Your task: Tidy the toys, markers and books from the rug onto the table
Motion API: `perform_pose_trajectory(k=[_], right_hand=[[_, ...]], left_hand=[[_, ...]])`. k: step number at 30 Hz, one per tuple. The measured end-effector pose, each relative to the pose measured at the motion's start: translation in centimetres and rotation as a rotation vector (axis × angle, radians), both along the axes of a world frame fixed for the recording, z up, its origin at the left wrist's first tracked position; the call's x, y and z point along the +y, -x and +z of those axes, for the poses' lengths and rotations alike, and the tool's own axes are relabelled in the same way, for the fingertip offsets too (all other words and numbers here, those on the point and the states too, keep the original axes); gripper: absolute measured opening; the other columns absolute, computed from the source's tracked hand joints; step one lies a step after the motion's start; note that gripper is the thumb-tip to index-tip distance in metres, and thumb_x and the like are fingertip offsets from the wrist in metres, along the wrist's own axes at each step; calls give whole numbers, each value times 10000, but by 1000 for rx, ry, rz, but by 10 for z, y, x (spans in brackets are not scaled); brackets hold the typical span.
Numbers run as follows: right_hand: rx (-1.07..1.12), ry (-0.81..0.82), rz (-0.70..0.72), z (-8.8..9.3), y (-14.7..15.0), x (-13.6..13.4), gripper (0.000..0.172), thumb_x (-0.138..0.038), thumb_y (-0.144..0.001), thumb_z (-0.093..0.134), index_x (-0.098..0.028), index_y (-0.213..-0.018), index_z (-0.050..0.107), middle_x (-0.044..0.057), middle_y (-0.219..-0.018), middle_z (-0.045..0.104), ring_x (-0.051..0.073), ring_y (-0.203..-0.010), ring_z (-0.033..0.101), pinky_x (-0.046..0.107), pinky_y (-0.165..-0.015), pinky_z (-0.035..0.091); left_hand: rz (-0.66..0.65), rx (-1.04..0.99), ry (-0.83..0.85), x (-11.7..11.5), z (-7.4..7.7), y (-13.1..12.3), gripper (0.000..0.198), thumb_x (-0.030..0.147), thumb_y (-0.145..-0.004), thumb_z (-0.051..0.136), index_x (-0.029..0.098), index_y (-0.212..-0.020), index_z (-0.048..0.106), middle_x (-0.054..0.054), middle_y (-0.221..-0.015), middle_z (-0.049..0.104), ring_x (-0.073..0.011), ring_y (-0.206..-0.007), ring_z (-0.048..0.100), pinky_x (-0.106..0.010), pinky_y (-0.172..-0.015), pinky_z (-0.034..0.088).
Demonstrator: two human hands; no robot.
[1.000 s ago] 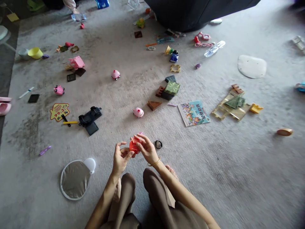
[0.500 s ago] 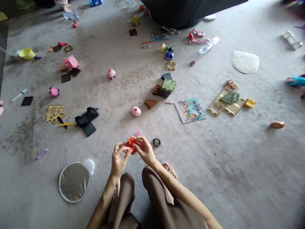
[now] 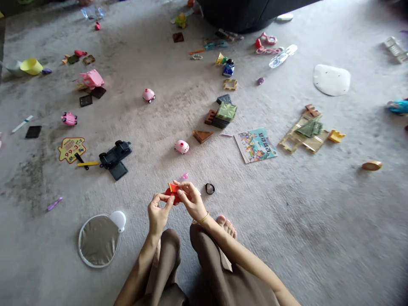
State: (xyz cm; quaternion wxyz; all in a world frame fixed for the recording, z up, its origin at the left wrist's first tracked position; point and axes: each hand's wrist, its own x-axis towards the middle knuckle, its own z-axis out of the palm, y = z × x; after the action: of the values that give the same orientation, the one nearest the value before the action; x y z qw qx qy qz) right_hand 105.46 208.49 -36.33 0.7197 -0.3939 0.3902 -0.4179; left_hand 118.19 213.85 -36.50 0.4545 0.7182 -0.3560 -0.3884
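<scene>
Between my two hands, above the carpet in front of my knees, is a small red toy piece (image 3: 174,187) with a yellow edge; its exact kind is unclear. My left hand (image 3: 159,211) pinches it from the left with thumb and fingertips. On its other side my right hand (image 3: 191,199) grips it, thumb on the near face. A small pink toy (image 3: 185,175) lies just beyond the hands. To the right of my right hand rests a black ring-shaped item (image 3: 209,188). A pink pig-like toy car (image 3: 181,147) stands farther out.
Toys lie scattered over the grey carpet (image 3: 306,238). A round folding fan (image 3: 99,241) is at lower left, a dark toy vehicle (image 3: 115,156) beyond it. A picture booklet (image 3: 256,145) and tan plastic panels (image 3: 306,131) lie right. A large black object (image 3: 248,15) stands at the back.
The red piece has turned slightly in my fingers, its yellow edge now farther left. Both hands keep their hold. The view has shifted slightly.
</scene>
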Motion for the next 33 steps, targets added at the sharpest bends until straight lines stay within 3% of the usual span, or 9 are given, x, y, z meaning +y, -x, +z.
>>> perform_pose_trajectory(k=[5,9,15,21,28,31,33], right_hand=[[7,-4,-12,-1,1,-3,275,-434,-839,695,-218,-953,569,101,-1170,707,209,-1021,707,399,-924,578],[146,143,26,2,4,-2,316,-374,-839,702,-229,-1115,647,72,-1135,722,205,-1032,703,377,-904,598],[208,202,-4,0,-1,5,345,-358,-844,695,-241,-1169,690,53,-1109,735,192,-968,718,353,-839,633],[210,109,-53,2,-9,11,310,-358,-820,721,-222,-1099,705,66,-1077,743,201,-907,732,336,-778,640],[131,23,-61,10,-20,19,280,-357,-772,768,-196,-985,684,75,-1050,735,212,-960,719,322,-762,627],[113,66,10,13,-16,18,221,-359,-806,738,-196,-948,695,76,-1059,728,206,-986,706,314,-781,620],[130,114,67,14,-10,13,198,-341,-828,718,-201,-967,700,62,-998,730,183,-935,711,287,-762,613]], left_hand=[[79,97,8,1,0,-1,301,431,-793,703,162,-750,577,-1,-716,601,-131,-697,582,-257,-702,492],[122,154,47,-1,10,0,317,429,-798,695,168,-744,523,12,-710,572,-103,-668,552,-219,-664,471],[181,187,108,-4,23,5,340,424,-824,676,216,-936,432,19,-842,527,-94,-688,577,-200,-639,490],[182,-29,133,-2,18,4,301,419,-888,583,211,-1048,435,-39,-1002,504,-123,-810,583,-224,-710,498],[219,-205,173,4,6,5,211,334,-923,513,201,-1052,412,-50,-1002,480,-132,-811,537,-250,-714,476],[245,-168,187,2,8,-3,194,330,-905,519,209,-1025,428,-35,-981,465,-136,-832,522,-254,-746,465],[184,-42,153,-1,13,-11,168,334,-902,506,215,-1003,445,-16,-936,465,-128,-806,519,-243,-743,461]])
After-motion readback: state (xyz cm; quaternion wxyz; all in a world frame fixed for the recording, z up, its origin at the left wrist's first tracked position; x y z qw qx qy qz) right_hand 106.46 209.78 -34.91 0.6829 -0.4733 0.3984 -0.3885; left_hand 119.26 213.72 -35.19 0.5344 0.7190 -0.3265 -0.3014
